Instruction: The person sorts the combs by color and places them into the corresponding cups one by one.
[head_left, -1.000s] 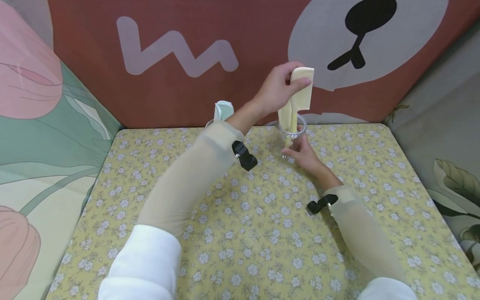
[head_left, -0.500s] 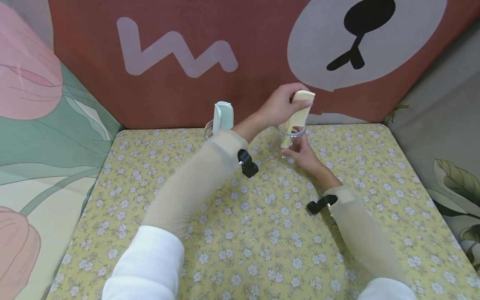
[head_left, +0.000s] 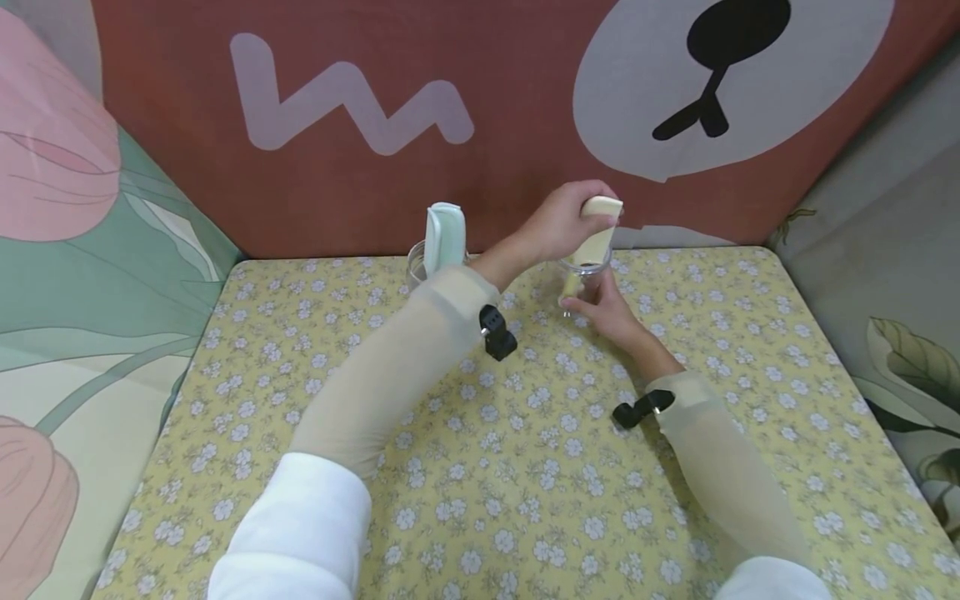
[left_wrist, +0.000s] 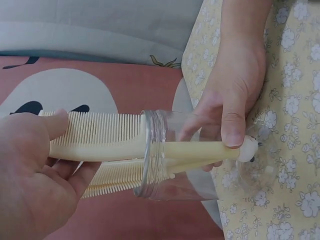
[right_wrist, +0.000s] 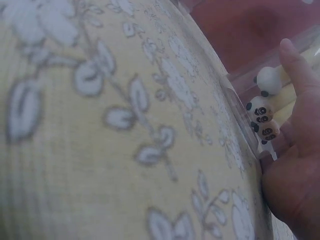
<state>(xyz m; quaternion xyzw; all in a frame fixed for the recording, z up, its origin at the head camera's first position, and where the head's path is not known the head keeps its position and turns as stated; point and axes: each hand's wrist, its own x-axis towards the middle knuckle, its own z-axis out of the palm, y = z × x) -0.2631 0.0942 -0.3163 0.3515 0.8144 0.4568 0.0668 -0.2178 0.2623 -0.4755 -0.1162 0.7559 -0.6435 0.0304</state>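
A cream comb [left_wrist: 100, 150] is pinched by my left hand [head_left: 557, 221] between thumb and fingers. Its handle reaches down inside a clear jar [left_wrist: 190, 194], with the toothed part still largely above the rim. Beside it in the same jar stand other cream combs [left_wrist: 120, 176]. Panda-head handle ends [right_wrist: 262, 110] show through the plastic at the jar's bottom in the right wrist view. My right hand [head_left: 613, 310] grips the jar low down, thumb on the near side and fingers behind. The jar stands on the table, at its far side.
To the left, a second clear jar [head_left: 416, 267] holds pale green combs [head_left: 447, 237], partly covered by my left forearm. A yellow flowered cloth [head_left: 480, 475] covers the table. A reddish-brown printed backdrop [head_left: 517, 100] rises right behind the table's far edge.
My left hand has come down with the cream comb, so its handle now sits deeper in the jar. The right hand and the jar have stayed in place.
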